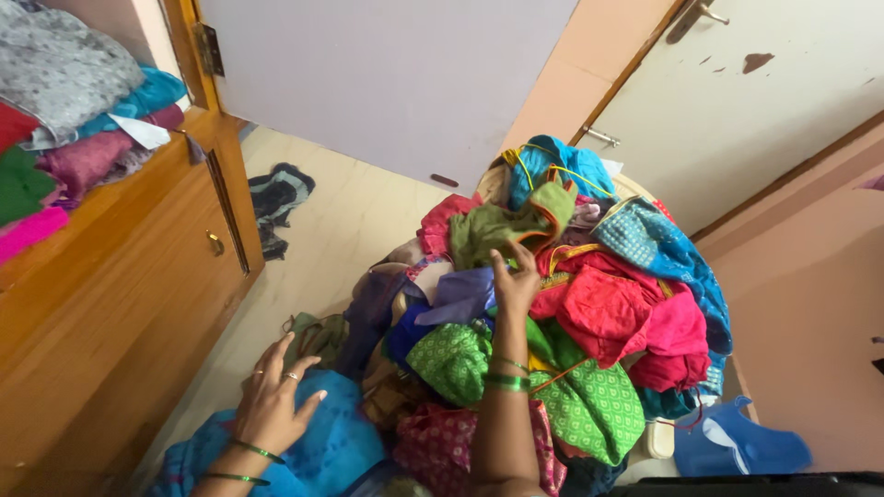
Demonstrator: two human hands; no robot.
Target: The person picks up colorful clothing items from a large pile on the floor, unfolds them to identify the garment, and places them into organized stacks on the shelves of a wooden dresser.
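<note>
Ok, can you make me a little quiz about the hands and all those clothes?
1. True or false: the right hand reaches into the clothes pile.
2. What does the left hand rest on? A) turquoise cloth B) wooden cupboard C) door
3. What colour are the bangles on the right wrist?

Key: 1 true. 2 A. 3 green.

Pretty even, soft daylight here, no harsh glare, only faint shadows under the clothes pile [562,322]. Wide-angle lens bends the door [387,83] and walls at the edges. Mostly sharp, slightly soft corners.
</note>
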